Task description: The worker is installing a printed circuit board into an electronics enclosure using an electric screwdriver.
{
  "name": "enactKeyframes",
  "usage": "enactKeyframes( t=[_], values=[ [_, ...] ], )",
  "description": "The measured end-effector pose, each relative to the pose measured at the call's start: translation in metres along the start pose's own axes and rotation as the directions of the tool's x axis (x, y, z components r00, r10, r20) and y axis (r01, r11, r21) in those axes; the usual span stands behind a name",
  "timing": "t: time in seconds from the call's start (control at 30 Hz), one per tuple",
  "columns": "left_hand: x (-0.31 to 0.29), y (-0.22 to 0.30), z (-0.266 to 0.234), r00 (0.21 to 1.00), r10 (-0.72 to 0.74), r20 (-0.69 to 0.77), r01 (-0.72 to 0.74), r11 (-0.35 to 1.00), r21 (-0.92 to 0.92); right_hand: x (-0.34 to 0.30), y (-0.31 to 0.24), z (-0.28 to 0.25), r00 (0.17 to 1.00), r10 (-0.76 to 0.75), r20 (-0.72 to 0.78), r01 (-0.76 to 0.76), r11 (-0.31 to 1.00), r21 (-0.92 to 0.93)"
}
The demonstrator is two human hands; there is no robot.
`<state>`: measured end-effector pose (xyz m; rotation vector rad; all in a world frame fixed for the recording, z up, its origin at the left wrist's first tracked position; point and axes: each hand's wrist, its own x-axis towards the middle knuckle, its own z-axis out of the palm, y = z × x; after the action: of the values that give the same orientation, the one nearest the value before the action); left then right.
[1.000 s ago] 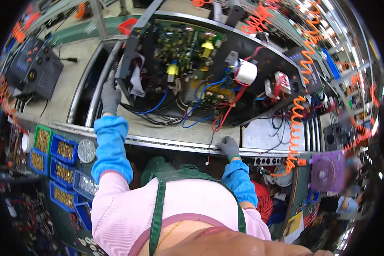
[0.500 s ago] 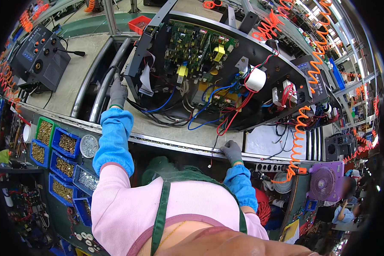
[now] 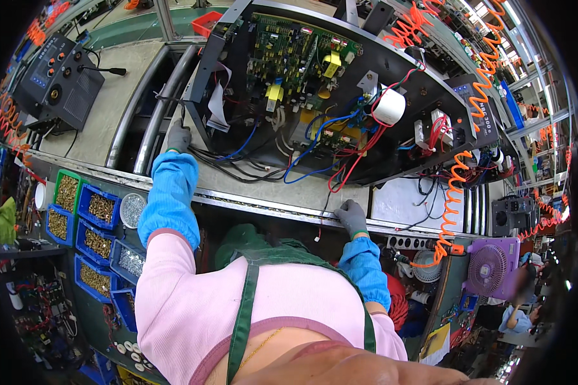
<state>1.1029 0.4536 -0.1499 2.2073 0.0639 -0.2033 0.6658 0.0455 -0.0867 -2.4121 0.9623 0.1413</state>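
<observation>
My left hand (image 3: 178, 137), in a grey glove, is closed around a black cable (image 3: 182, 118) beside the left end of an opened machine chassis (image 3: 237, 136). The cable's tip sticks out toward the metal rollers. Inside the dark chassis are a green circuit board (image 3: 295, 54), a white cylindrical part (image 3: 388, 106) and blue and red wires. My right hand (image 3: 351, 217), also gloved in grey, rests on the bench's front edge with its fingers loosely bent and nothing visible in them. Just left of it, a thin dark wire with a white connector (image 3: 317, 239) hangs over the edge.
Metal rollers (image 3: 153, 144) run left of the chassis; past them stands a finished-looking machine (image 3: 61, 86). Blue bins (image 3: 99, 206) of brass and silvery fasteners sit at lower left. An orange coiled hose (image 3: 451, 204) hangs at right, near a purple fan (image 3: 489, 268).
My left hand has drawn slightly toward me with the cable, whose tip has swung left. My right hand has slid a little farther onto the bench edge. The whole view has shifted slightly.
</observation>
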Motion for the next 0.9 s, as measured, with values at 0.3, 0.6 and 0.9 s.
enactKeyframes(
  t=[0.3, 0.6, 0.9],
  values=[
    [-0.116, 0.058, -0.043, 0.990, -0.113, -0.089, -0.040, 0.375, -0.926, -0.004, 0.002, -0.005, 0.998, 0.021, 0.056, -0.021, 1.000, 0.004],
    [-0.233, 0.103, -0.041, 0.920, 0.218, -0.327, -0.379, 0.715, -0.587, -0.002, 0.015, 0.001, 0.998, -0.065, 0.025, 0.065, 0.998, -0.015],
    [-0.268, 0.121, 0.004, 0.724, 0.662, 0.197, -0.641, 0.539, 0.546, -0.006, 0.021, 0.004, 0.994, -0.109, -0.001, 0.109, 0.992, 0.071]
  ],
)
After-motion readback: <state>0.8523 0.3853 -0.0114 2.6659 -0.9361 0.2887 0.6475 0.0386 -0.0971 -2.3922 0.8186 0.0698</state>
